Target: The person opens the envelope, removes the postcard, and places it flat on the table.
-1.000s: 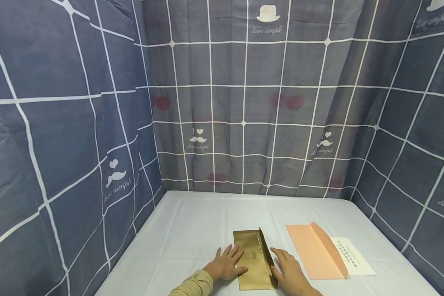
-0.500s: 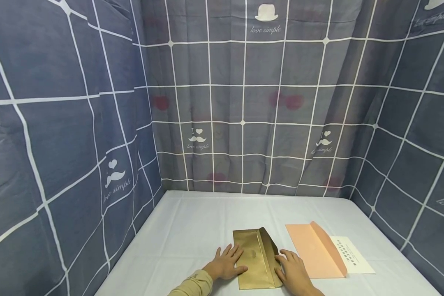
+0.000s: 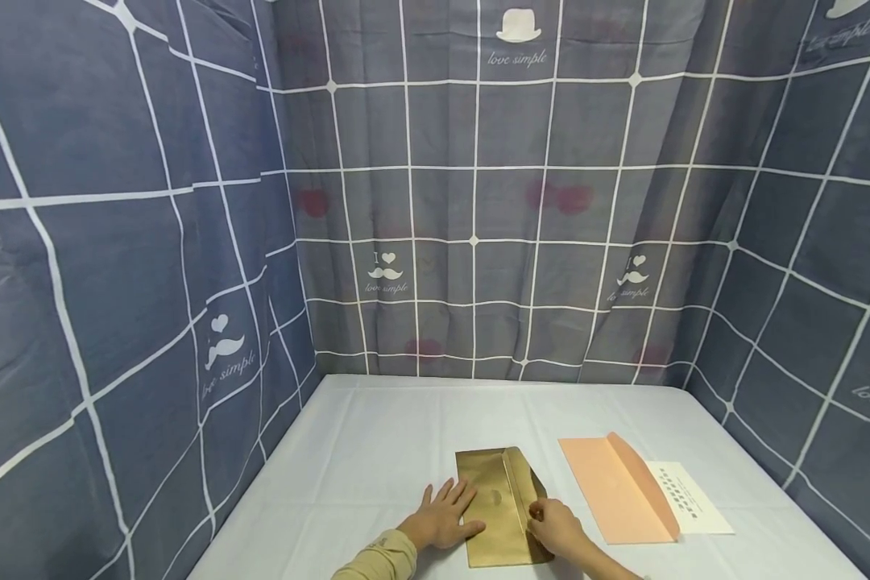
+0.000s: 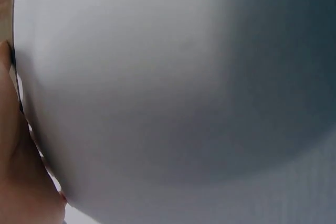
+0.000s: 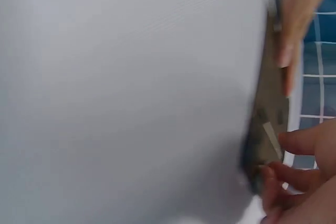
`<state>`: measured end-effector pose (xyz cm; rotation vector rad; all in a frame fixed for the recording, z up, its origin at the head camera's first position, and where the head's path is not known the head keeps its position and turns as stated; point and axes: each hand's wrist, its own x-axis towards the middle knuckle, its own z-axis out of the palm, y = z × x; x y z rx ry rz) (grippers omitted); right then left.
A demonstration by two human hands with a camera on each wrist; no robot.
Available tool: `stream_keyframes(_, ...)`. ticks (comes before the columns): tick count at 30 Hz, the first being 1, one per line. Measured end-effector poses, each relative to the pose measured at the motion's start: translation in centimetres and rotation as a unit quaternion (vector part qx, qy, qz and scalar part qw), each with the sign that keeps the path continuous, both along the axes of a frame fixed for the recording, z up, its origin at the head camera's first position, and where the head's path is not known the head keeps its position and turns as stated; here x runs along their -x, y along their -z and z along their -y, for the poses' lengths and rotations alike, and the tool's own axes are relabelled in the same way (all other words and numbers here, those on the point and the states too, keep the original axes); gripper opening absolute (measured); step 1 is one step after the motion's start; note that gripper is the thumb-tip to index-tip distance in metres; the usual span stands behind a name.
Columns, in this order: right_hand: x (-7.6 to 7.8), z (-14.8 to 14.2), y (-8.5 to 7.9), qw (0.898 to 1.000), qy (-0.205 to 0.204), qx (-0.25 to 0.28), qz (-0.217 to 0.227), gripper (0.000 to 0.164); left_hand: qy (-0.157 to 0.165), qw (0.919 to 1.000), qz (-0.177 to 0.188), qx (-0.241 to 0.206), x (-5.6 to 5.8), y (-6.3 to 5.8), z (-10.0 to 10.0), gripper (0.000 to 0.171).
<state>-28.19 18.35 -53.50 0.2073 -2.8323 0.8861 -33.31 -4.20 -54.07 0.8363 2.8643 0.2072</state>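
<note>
A gold envelope (image 3: 489, 544) lies on the white table, its pointed flap (image 3: 519, 470) unfolded to the right. My left hand (image 3: 442, 515) rests flat on the envelope's left side, fingers spread and thumb stretched across it. Over the flap, my right hand (image 3: 554, 528) is curled, thumb and fingertips pinching at the envelope near the flap's fold line. A pale strip (image 5: 271, 139) shows right beside that thumb in the right wrist view. The left wrist view shows mostly blurred white tabletop, with part of the left hand (image 4: 23, 182) along its left edge.
To the right lies a peach envelope (image 3: 602, 491) with its flap raised along its right side. A white card (image 3: 703, 507) printed with dark characters sits partly under that flap. Dark checked curtains (image 3: 442, 205) enclose the white table (image 3: 377, 435) at the back and sides.
The gold flap has swung from standing upright to lying out to the right. My right hand has gone from fairly straight fingers at the flap's edge to curled fingers over it. The left hand stays put.
</note>
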Motion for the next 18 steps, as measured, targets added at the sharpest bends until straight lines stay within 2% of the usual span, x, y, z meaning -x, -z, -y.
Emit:
stream_keyframes(1,0.0,0.3,-0.4,0.999,-0.005,0.039,0.031,0.022,0.0,1.0,-0.001,0.0,0.0,0.1,0.0,0.069)
stream_keyframes(3,0.0,0.7,-1.1,0.989,-0.016,0.114,0.093,0.025,-0.001,1.0,-0.003,0.003,0.0,0.3,0.1,0.069)
stream_keyframes(6,-0.1,1.0,-2.1,0.965,-0.045,0.19,0.175,0.028,-0.003,1.0,-0.006,0.002,0.0,0.5,0.1,0.068)
stream_keyframes(8,-0.2,1.1,-2.6,0.95,-0.054,0.224,0.212,0.024,-0.006,1.0,-0.008,0.001,0.0,0.6,0.1,0.068)
stream_keyframes(11,-0.1,1.4,-3.1,0.943,-0.031,0.229,0.24,0.023,-0.006,1.0,-0.007,-0.003,0.0,0.7,0.1,0.069)
stream_keyframes(15,0.2,1.8,-2.9,0.942,0.055,0.205,0.261,0.026,-0.001,0.9999,-0.007,-0.009,0.2,1.1,0.1,0.073)
stream_keyframes(18,0.4,1.7,-2.6,0.935,0.082,0.218,0.267,0.024,0.002,0.9998,-0.012,-0.018,0.5,1.7,0.3,0.076)
